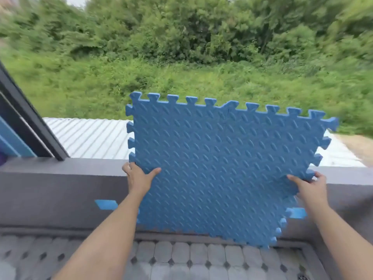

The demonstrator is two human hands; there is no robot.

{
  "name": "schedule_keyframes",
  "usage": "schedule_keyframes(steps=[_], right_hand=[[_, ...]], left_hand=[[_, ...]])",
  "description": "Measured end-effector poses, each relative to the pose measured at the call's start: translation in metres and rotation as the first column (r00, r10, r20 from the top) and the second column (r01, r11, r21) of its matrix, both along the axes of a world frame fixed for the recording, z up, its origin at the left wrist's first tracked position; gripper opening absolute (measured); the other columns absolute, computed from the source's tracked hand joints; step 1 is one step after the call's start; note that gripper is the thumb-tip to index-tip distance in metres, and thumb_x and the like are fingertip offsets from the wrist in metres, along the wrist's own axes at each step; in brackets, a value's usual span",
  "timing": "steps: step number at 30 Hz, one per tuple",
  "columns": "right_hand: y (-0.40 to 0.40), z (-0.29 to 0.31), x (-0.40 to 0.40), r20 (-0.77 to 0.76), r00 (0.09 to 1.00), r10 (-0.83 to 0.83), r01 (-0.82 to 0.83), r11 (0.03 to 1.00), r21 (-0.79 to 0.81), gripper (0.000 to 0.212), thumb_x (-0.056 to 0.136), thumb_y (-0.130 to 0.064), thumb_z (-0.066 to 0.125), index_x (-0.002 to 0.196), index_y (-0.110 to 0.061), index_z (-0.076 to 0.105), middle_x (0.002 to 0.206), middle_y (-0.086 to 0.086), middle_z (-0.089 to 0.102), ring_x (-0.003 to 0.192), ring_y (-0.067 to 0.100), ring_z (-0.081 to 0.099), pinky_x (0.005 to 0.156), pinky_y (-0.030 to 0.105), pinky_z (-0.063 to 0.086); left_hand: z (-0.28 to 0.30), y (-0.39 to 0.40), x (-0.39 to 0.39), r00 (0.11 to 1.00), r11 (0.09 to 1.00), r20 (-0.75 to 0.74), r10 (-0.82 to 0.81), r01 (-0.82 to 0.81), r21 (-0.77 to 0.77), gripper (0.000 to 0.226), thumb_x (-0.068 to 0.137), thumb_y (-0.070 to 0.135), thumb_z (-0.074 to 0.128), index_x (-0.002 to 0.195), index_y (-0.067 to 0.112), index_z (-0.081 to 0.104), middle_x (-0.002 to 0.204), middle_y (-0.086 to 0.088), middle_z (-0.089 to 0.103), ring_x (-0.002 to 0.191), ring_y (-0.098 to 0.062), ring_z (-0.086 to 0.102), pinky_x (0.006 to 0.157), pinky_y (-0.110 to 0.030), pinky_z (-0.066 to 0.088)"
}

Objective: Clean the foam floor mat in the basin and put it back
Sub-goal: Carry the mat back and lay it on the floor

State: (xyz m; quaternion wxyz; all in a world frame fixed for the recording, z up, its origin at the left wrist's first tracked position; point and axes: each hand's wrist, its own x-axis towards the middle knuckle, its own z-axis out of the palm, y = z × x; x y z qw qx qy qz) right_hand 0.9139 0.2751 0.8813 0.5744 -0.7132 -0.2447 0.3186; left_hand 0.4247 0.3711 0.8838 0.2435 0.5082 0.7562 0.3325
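Outdoors, a person's left hand [139,178] pinches the lower left edge of one blue foam floor mat [222,168], thumb laid on its patterned face, while the right hand [308,187] pinches the lower right edge likewise. The two grips hold the mat upright against the grey parapet wall [50,190] above the tiled floor [171,257] (probably to drain or dry). No basin is in view.
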Motion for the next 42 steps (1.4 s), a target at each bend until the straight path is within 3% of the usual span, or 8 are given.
schedule_keyframes(steps=[3,7,14,19,25,29,34,42], right_hand=[[0.042,0.024,-0.099,0.004,0.988,0.155,-0.154,0.987,-0.038,0.073,0.075,-0.02,0.083,0.131,-0.017,0.037,0.114,0.008,0.063,0.099,0.027,0.064,0.074,0.038,0.052],[0.096,0.023,-0.207,0.025,0.933,0.36,-0.358,0.932,-0.056,0.063,0.081,-0.013,0.078,0.127,-0.02,0.035,0.113,0.009,0.057,0.092,0.023,0.059,0.067,0.029,0.043],[0.145,-0.002,-0.392,-0.005,0.756,0.655,-0.65,0.749,-0.125,0.059,0.08,-0.007,0.077,0.121,-0.022,0.037,0.108,0.015,0.06,0.079,0.019,0.061,0.067,0.038,0.05],[0.155,-0.014,-0.497,-0.01,0.629,0.777,-0.769,0.621,-0.149,0.056,0.081,-0.006,0.076,0.115,-0.025,0.036,0.108,0.015,0.06,0.076,0.016,0.06,0.062,0.033,0.047],[0.163,-0.035,-0.615,0.028,0.412,0.911,-0.885,0.407,-0.225,0.058,0.082,-0.009,0.076,0.124,-0.019,0.037,0.112,0.015,0.061,0.086,0.025,0.065,0.065,0.035,0.05],[0.169,-0.075,-0.686,0.068,0.27,0.96,-0.909,0.278,-0.311,0.071,0.072,-0.033,0.084,0.124,-0.031,0.036,0.118,0.01,0.061,0.105,0.032,0.063,0.088,0.055,0.052],[0.166,-0.136,-0.767,0.115,0.139,0.984,-0.92,0.171,-0.353,0.072,0.074,-0.038,0.082,0.128,-0.036,0.034,0.116,0.003,0.057,0.107,0.024,0.058,0.092,0.048,0.049],[0.188,-0.311,-0.869,0.227,-0.039,0.973,-0.911,0.058,-0.408,0.077,0.082,-0.033,0.076,0.144,-0.021,0.031,0.113,0.002,0.054,0.1,0.02,0.054,0.088,0.034,0.043]], left_hand=[[-0.012,-0.017,-0.08,0.987,0.987,0.052,0.152,-0.15,-0.052,0.088,0.074,0.054,0.072,0.132,0.007,0.026,0.144,-0.014,0.019,0.096,-0.038,0.052,0.075,-0.04,0.041],[-0.029,-0.055,-0.181,0.917,0.929,0.15,0.368,-0.358,-0.092,0.093,0.074,0.049,0.076,0.137,0.01,0.021,0.144,-0.02,0.024,0.118,-0.039,0.045,0.087,-0.042,0.039],[-0.061,-0.149,-0.33,0.759,0.777,0.175,0.627,-0.594,-0.209,0.112,0.06,0.04,0.088,0.141,0.009,0.017,0.138,-0.02,0.025,0.122,-0.039,0.042,0.095,-0.043,0.04],[-0.075,-0.215,-0.391,0.67,0.675,0.106,0.735,-0.706,-0.215,0.099,0.065,0.029,0.087,0.136,0.003,0.023,0.135,-0.021,0.028,0.121,-0.038,0.043,0.095,-0.043,0.04],[-0.104,-0.294,-0.428,0.426,0.43,0.074,0.902,-0.866,-0.256,0.086,0.065,0.029,0.087,0.128,-0.003,0.038,0.131,-0.026,0.043,0.124,-0.038,0.039,0.097,-0.044,0.038],[-0.142,-0.335,-0.437,0.251,0.25,0.037,0.967,-0.915,-0.316,0.08,0.064,0.028,0.088,0.118,-0.007,0.041,0.124,-0.031,0.045,0.122,-0.039,0.038,0.096,-0.046,0.039],[-0.191,-0.361,-0.452,0.106,0.078,-0.056,0.993,-0.926,-0.37,0.088,0.066,0.03,0.087,0.126,-0.01,0.036,0.129,-0.033,0.039,0.123,-0.041,0.038,0.095,-0.05,0.04],[-0.355,-0.367,-0.503,0.068,0.032,-0.085,0.994,-0.927,-0.374,0.085,0.069,0.032,0.085,0.128,-0.005,0.036,0.13,-0.028,0.042,0.124,-0.038,0.039,0.097,-0.045,0.039]])
